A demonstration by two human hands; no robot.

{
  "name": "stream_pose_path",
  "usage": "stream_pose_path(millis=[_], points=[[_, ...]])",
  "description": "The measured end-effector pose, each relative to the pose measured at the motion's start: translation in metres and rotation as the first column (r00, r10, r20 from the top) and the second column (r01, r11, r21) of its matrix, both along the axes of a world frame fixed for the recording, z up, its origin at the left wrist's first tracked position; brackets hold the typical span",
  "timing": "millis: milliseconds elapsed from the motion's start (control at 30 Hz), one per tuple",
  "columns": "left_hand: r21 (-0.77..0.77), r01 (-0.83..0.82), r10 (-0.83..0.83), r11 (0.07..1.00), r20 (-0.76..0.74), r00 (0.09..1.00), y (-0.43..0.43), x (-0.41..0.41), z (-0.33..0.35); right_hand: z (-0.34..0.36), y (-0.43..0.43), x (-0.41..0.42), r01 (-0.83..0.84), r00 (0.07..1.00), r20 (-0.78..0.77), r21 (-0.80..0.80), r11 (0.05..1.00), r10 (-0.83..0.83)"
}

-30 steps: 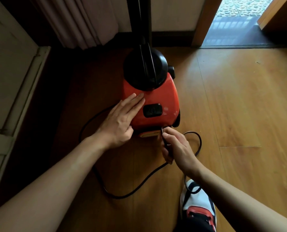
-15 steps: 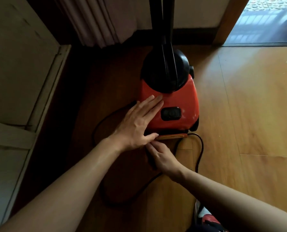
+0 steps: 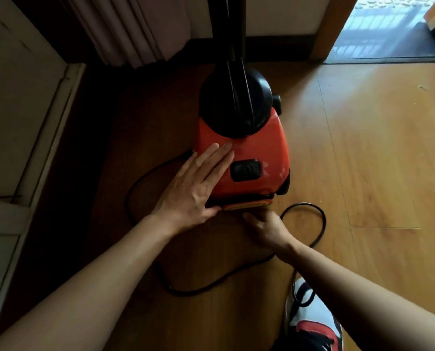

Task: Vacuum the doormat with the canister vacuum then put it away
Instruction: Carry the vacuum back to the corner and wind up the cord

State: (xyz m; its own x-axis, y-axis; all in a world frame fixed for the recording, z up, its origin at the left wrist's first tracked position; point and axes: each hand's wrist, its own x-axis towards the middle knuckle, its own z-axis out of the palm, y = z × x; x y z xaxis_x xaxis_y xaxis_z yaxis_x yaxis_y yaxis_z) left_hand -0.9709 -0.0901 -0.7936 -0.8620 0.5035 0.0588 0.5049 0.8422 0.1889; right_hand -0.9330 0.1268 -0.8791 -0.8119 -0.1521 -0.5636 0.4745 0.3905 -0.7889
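Note:
The red canister vacuum [image 3: 251,150] with a black dome stands on the wooden floor, and its black wand and hose rise out of the top of the view. My left hand [image 3: 196,188] rests flat on the red body, left of the black switch [image 3: 245,170]. My right hand [image 3: 267,228] is at the low rear edge of the vacuum, fingers curled and pinching the black power cord [image 3: 321,221]. The cord loops on the floor to the right and round in front of me. My fingertips are partly hidden under the rear lip.
A pale cabinet or door panel [image 3: 21,122] fills the left side, and a curtain [image 3: 135,29] hangs behind the vacuum. An open doorway with a dark mat [image 3: 388,39] lies at the top right. My shoe [image 3: 310,323] stands on the cord at the bottom right.
My right hand went from holding the cord just behind the vacuum to reaching in under its rear edge, then slid right along it. My left hand has stayed flat on the body.

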Motion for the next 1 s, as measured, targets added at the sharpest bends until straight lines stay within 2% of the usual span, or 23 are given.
stream_pose_path(millis=[167,333,400,500,567,667,867,1000], points=[[0.012,-0.004,0.004,1.0,-0.016,1.0,-0.001,-0.001,0.0,0.006,0.03,-0.006,-0.01,1.0,-0.003,0.007,1.0,0.01],[0.017,-0.005,0.005,1.0,-0.042,0.999,0.0,0.0,0.001,0.02,0.052,-0.015,-0.061,0.997,0.051,0.164,0.985,0.054],[0.023,-0.006,0.007,1.0,-0.043,0.999,0.0,0.0,0.001,0.027,0.065,-0.019,-0.015,0.988,0.154,0.089,0.996,0.002],[0.035,-0.006,0.007,0.999,-0.036,0.999,0.0,0.0,0.0,0.042,0.077,-0.022,0.179,0.934,0.329,-0.097,0.979,-0.138],[0.042,-0.008,0.01,0.999,-0.039,0.999,0.0,0.0,-0.001,0.051,0.078,-0.021,0.281,0.911,0.367,-0.215,0.935,-0.189],[0.04,-0.01,0.011,0.999,-0.036,0.999,0.001,0.0,-0.001,0.064,0.071,-0.015,0.328,0.913,0.354,-0.349,0.878,-0.201],[0.034,-0.017,0.018,0.999,-0.018,1.0,0.001,0.001,0.001,0.08,0.055,-0.005,0.206,0.967,0.224,-0.407,0.89,-0.121],[0.038,-0.015,0.015,0.999,-0.002,1.0,0.001,0.002,0.002,0.092,0.039,-0.004,0.047,0.993,0.12,-0.445,0.894,0.007]])
